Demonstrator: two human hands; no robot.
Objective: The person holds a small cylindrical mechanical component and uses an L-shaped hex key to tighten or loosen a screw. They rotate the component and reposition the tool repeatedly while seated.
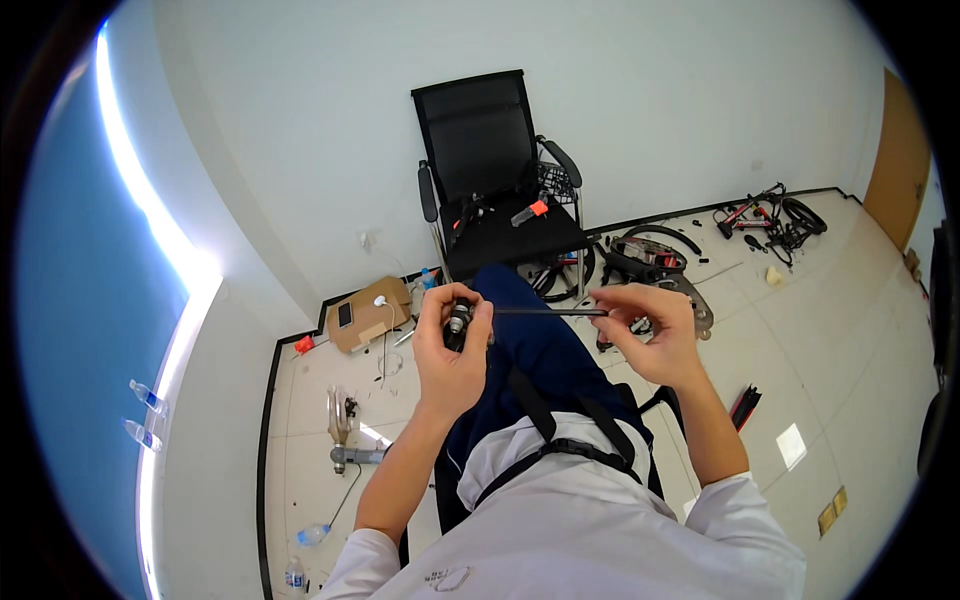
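- Head view: the left hand (pixel 452 345) is curled around a small dark cylindrical part (pixel 458 320), held above the person's lap.
- The right hand (pixel 650 330) pinches the far end of a thin black rod (pixel 548 312) between thumb and fingertips; the rod runs level from the part to that hand.
- Beyond the knees stands a black office chair (pixel 490 170); a cardboard box (pixel 368 313) and bicycle parts (pixel 650 258) lie on the tiled floor (pixel 820 330).
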